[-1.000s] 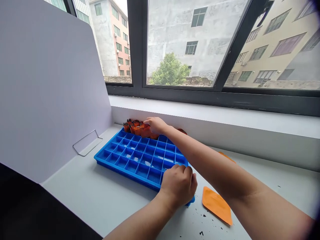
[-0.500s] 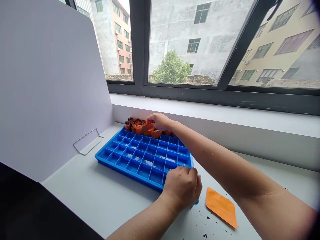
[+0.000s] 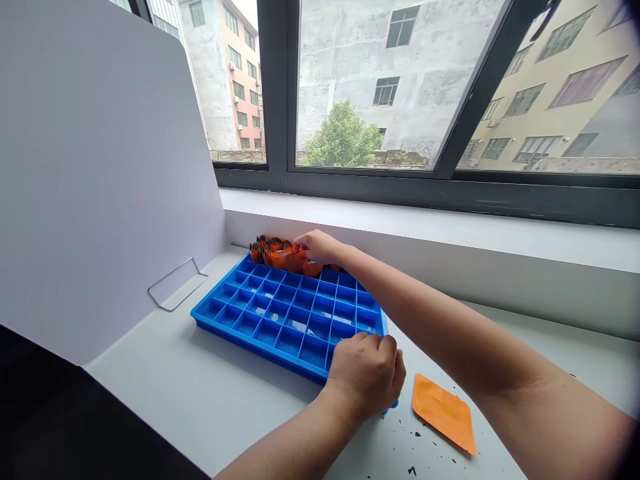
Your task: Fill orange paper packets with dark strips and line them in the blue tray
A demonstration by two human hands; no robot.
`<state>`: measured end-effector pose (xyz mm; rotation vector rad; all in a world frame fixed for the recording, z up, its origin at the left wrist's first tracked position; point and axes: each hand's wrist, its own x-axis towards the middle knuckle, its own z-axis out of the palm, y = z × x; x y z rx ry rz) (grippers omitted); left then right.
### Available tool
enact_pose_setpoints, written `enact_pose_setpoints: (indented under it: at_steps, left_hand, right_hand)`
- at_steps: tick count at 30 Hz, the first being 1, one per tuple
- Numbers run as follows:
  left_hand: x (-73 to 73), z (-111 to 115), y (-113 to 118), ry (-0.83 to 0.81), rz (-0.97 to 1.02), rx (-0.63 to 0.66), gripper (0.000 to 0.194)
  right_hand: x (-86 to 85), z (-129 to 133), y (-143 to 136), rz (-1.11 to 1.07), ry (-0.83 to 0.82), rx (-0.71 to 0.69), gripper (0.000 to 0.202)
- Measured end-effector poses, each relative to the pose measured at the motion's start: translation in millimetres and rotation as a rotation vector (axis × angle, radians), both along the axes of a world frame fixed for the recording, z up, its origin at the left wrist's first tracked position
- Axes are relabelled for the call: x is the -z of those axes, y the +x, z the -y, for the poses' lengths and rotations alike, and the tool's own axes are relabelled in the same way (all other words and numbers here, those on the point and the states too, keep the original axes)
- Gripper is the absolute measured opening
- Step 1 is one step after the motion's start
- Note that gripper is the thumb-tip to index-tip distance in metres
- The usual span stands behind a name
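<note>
A blue tray [image 3: 280, 341] divided into several square compartments lies on the white surface. Thin orange pieces with dark edges [image 3: 270, 253] stand packed together along its far row; their exact kind is unclear. My right hand [image 3: 320, 247] reaches over the tray to this row, its fingers pinched on an orange piece [image 3: 296, 260] among the others. At the tray's near right corner, my left hand [image 3: 367, 370] is closed in a fist, hiding that corner. What its fingers hold, if anything, is hidden.
An orange flat sheet with rounded corners [image 3: 445, 415] lies right of my left hand, with small dark scraps [image 3: 412, 471] around it. A bent wire frame [image 3: 177, 285] rests against the white panel [image 3: 110, 167] at left. Behind are a sill [image 3: 400, 223] and windows.
My right hand has lowered slightly, and the orange piece in its fingers has gone down among the others in the far row. My left hand stays at the tray's corner.
</note>
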<state>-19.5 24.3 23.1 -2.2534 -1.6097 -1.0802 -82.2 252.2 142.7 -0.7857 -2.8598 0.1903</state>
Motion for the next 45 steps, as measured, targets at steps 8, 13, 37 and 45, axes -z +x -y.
enact_pose_setpoints:
  at_steps: [8,13,37,45]
  left_hand:
    - [4.5,0,0,-0.012,-0.035,0.027,0.015]
    - [2.3,0,0,-0.021,-0.039,0.025,0.014]
    - [9.2,-7,-1,0.015,-0.052,0.051,0.01]
    - [4.3,-2,-2,-0.011,-0.019,0.043,0.015]
  right_hand:
    - [6.5,-6,-1,0.083,0.06,0.024,0.027]
    - [11.8,-6,-6,0.12,0.067,0.039,0.019]
    - [36.5,9,-20,0.196,-0.017,0.242,0.037]
    - [13.3,17,4,-0.106,0.016,0.212,0.032]
